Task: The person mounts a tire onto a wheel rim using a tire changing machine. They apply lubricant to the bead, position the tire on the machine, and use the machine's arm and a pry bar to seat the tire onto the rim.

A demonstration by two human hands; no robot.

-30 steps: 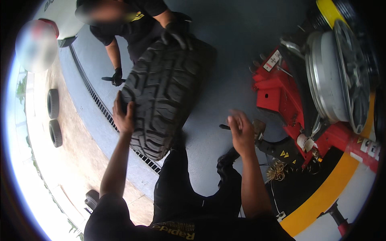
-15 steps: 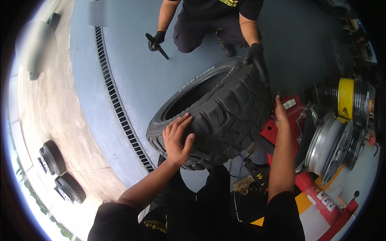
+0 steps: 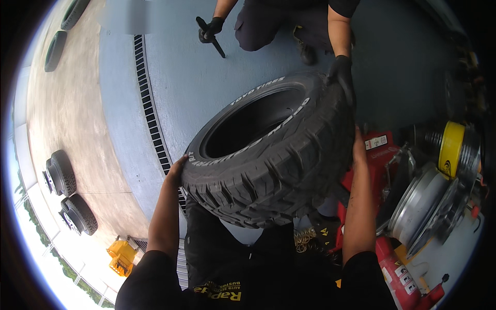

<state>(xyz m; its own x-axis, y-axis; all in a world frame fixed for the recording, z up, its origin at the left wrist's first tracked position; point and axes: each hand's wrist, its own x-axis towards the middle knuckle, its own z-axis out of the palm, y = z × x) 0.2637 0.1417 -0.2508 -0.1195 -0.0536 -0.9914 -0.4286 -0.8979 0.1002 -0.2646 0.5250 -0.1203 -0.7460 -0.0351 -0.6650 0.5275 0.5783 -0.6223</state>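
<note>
Our left hand (image 3: 176, 170) holds the left end of a large black tire (image 3: 263, 178), the palm against its edge, and our right hand (image 3: 360, 147) presses on its right side, so that we hold the tire between the two; how far the right fingers curl, we cannot tell. The tire lies tilted in front of our body, its open centre and white-lettered sidewall facing up and away from us, its chunky tread toward us; whether its underside touches the floor is hidden. At the tire's far right end we see a co-worker's gloved hand (image 3: 342, 80) on the tread; beyond the tire, the other gloved hand (image 3: 210, 30) grips a dark bar (image 3: 219, 48). Left of the tire runs a drain grate (image 3: 149, 108), and farther left stand two wheels (image 3: 62, 173). Right of the tire we have a red machine (image 3: 380, 155), then a silver rim (image 3: 413, 206) and a yellow band (image 3: 451, 150).
</note>
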